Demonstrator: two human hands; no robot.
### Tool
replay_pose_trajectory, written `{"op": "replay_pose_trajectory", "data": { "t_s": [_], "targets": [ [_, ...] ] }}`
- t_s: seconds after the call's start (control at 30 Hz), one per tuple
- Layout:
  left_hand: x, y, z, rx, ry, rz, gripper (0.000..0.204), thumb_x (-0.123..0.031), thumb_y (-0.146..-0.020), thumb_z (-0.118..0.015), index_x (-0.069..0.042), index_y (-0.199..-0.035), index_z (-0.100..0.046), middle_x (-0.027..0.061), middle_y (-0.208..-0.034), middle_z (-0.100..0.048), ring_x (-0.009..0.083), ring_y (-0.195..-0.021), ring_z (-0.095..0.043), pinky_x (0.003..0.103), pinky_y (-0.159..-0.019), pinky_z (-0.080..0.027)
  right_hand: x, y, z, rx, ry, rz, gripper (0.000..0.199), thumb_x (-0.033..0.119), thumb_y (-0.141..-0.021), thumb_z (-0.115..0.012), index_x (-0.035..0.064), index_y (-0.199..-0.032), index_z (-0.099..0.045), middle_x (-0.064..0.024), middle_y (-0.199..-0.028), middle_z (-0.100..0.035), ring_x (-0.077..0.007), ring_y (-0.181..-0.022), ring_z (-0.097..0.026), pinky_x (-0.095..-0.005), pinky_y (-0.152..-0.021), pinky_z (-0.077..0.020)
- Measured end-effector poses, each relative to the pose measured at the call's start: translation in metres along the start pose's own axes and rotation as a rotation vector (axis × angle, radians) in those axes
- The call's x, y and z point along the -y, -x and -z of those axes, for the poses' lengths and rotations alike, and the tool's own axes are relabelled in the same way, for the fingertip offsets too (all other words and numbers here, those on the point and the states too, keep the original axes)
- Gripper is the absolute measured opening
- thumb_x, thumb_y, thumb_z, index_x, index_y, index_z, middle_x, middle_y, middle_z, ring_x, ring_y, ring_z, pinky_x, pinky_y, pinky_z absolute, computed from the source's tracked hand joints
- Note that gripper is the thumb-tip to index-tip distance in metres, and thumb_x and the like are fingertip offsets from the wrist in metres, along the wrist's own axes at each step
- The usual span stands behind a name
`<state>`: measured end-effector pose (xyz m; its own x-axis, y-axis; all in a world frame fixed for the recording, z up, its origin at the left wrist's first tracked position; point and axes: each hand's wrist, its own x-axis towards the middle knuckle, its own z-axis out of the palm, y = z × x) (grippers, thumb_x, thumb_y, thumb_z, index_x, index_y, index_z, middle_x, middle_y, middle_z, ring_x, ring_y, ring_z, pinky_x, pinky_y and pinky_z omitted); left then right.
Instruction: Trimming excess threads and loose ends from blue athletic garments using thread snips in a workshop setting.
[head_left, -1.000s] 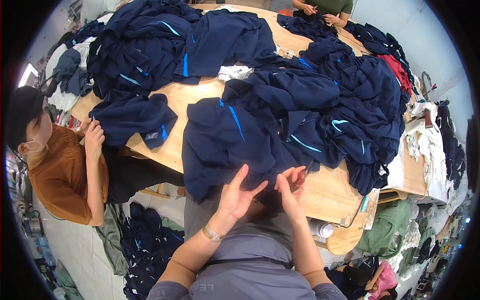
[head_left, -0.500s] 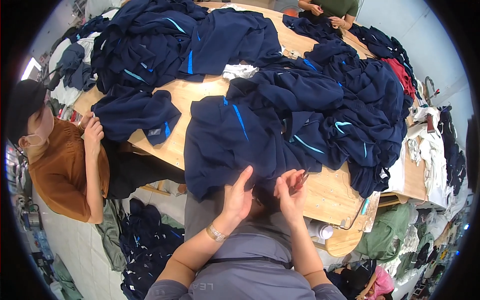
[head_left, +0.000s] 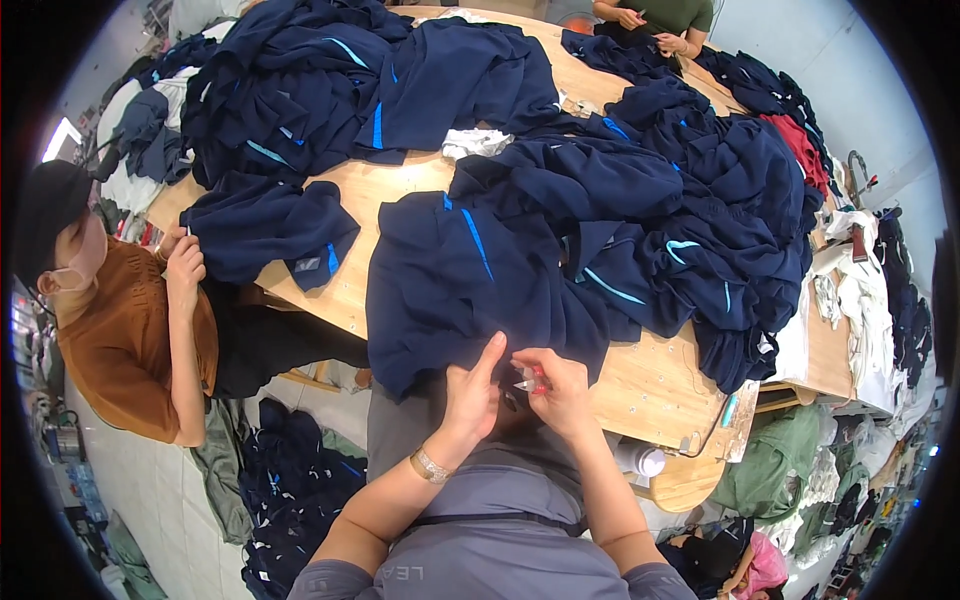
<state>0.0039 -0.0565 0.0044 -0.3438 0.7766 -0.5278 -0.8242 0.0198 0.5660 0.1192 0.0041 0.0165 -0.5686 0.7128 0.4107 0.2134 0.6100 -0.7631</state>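
Observation:
A navy garment [head_left: 430, 290] with a bright blue strip lies spread at the table's front edge, its near part hanging toward my lap. My left hand [head_left: 470, 400] grips its near edge, thumb uppermost and the other fingers partly hidden by the cloth. Just to the right, my right hand [head_left: 562, 392] is closed round small red-handled thread snips [head_left: 532, 380]. The snips' pale blades point left, toward the left hand and the garment edge between the two.
Piles of navy garments [head_left: 700, 200] cover much of the wooden table [head_left: 650, 390]. At left a co-worker in brown [head_left: 130, 340] handles another navy garment [head_left: 265, 225]; another person [head_left: 670, 20] works at the far side. A white-lidded bottle [head_left: 645, 460] stands by the right front edge.
My right hand has moved left with the snips, from the garment's right side to close beside my left hand. The left hand has stayed nearly still on the cloth.

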Motion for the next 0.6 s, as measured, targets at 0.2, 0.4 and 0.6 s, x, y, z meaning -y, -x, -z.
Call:
{"op": "replay_pose_trajectory", "data": {
  "t_s": [0.2,0.4,0.6],
  "targets": [
    [-0.006,-0.005,-0.008,-0.001,0.063,-0.100,0.011,-0.010,-0.083,-0.064,-0.006,-0.091,-0.058,0.0010,-0.092,-0.058,0.0093,-0.086,-0.055,0.026,-0.076,-0.044,0.013,0.017,0.011,0.038,-0.183,-0.209,0.014,0.001,-0.075,-0.063,0.0026,-0.087,-0.058,-0.0068,-0.068,-0.060,-0.0154,-0.056,-0.058,-0.0242,-0.053,-0.0445],
    [-0.006,-0.003,-0.002,0.085,0.042,-0.031,0.024,-0.020,-0.090,-0.053,-0.002,-0.106,-0.057,0.0065,-0.107,-0.060,0.0154,-0.097,-0.057,0.036,-0.084,-0.046,0.008,0.010,0.009,-0.080,-0.003,-0.285,0.022,0.016,-0.078,-0.066,0.0006,-0.085,-0.052,-0.0088,-0.064,-0.052,-0.0140,-0.053,-0.049,-0.0261,-0.050,-0.0401],
    [0.009,-0.006,0.030,0.288,-0.148,0.081,0.022,-0.019,-0.091,-0.049,-0.005,-0.107,-0.054,0.0031,-0.104,-0.058,0.0122,-0.097,-0.054,0.038,-0.085,-0.046,-0.017,0.007,-0.007,-0.056,-0.363,-0.520,0.021,0.011,-0.077,-0.069,0.0008,-0.089,-0.055,0.0070,-0.058,-0.041,-0.0012,-0.053,-0.032,-0.0182,-0.045,-0.0244]
  ]
}}
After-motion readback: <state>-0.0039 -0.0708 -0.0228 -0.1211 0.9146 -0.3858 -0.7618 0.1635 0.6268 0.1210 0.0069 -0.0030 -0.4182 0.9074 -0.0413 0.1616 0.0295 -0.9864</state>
